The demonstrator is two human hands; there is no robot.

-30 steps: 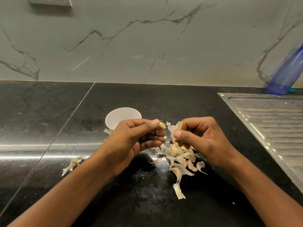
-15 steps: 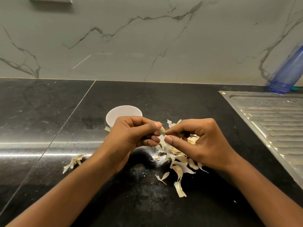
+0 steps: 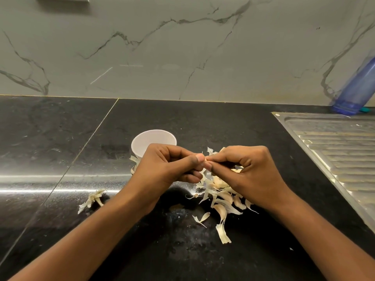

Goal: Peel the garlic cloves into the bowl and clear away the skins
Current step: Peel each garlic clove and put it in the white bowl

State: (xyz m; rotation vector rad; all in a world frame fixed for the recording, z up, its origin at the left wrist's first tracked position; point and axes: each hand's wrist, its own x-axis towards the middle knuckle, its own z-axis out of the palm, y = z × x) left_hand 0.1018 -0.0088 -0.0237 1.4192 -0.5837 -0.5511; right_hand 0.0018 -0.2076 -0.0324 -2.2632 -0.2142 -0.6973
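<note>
Over the black counter, my left hand (image 3: 170,165) and my right hand (image 3: 249,171) meet fingertip to fingertip. Between them they pinch a small garlic clove (image 3: 205,159), mostly hidden by the thumbs. A white bowl (image 3: 151,138) stands just behind my left hand, its front rim covered by the knuckles. A heap of pale garlic skins and cloves (image 3: 219,193) lies under and below my right hand. One loose skin strip (image 3: 222,233) lies nearer to me. Another scrap of skin (image 3: 93,199) rests left of my left forearm.
A steel sink drainboard (image 3: 334,142) fills the right side of the counter. A blue plastic bottle (image 3: 357,88) leans against the marble wall at the far right. The counter seam (image 3: 85,142) runs diagonally on the left.
My right hand has closed in on the left, so thumbs and forefingers now touch at the clove. A small skin flake has dropped onto the counter below the heap.
</note>
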